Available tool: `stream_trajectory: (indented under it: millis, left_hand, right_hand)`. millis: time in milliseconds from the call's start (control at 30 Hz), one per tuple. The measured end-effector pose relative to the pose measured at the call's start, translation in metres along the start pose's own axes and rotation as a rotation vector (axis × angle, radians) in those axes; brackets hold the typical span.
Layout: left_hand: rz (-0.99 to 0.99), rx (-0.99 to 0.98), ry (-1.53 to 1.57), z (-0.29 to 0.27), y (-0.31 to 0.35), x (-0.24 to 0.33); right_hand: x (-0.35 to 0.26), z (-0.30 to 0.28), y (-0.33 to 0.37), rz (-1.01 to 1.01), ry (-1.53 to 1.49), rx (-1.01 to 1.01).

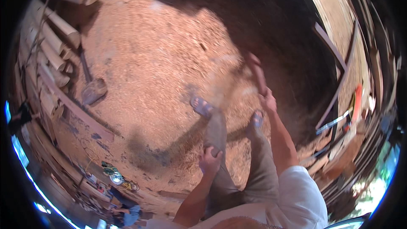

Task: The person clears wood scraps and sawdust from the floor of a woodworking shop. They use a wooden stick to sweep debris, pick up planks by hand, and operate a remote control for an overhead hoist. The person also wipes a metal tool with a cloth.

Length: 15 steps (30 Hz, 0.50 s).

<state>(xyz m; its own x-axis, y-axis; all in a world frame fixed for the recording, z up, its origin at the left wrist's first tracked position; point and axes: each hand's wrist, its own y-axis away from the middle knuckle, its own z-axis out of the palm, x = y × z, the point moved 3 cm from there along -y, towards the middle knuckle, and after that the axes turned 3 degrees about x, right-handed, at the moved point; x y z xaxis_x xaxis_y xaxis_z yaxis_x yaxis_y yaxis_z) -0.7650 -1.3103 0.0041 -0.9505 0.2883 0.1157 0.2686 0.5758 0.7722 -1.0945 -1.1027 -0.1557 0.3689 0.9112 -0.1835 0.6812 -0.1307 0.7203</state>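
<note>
My right hand (pixel 268 101) is closed round the near end of a reddish-brown, stick-like piece (pixel 257 73). It points away from me over the ground, and motion blur hides its exact kind. My left hand (pixel 209 160) is at my left knee, its fingers curled in. A small dark, rounded patch shows between them, but I cannot make out what it is. Under me, wood chips and shavings (pixel 157 68) cover the ground, with my sandalled feet standing on them.
A wooden mallet (pixel 94 91) lies to the left, near stacked round logs (pixel 53 44). Toward the lower left are a green circular saw (pixel 114 176) and another person (pixel 130 214). On the right, planks (pixel 333 46) and an orange-handled tool (pixel 357 101) lie beside a dark shaded area.
</note>
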Motion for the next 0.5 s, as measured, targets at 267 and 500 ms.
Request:
stream_trajectory:
  millis: [267, 500]
  left_hand:
    - [0.009, -0.104, 0.093, -0.049, -0.041, 0.019]
    - [-0.148, -0.183, 0.195, -0.068, -0.068, 0.032]
  right_hand:
    - [-0.030, -0.014, -0.107, 0.294, -0.502, 0.167]
    - [-0.229, 0.083, -0.042, -0.391, 0.434, -0.110]
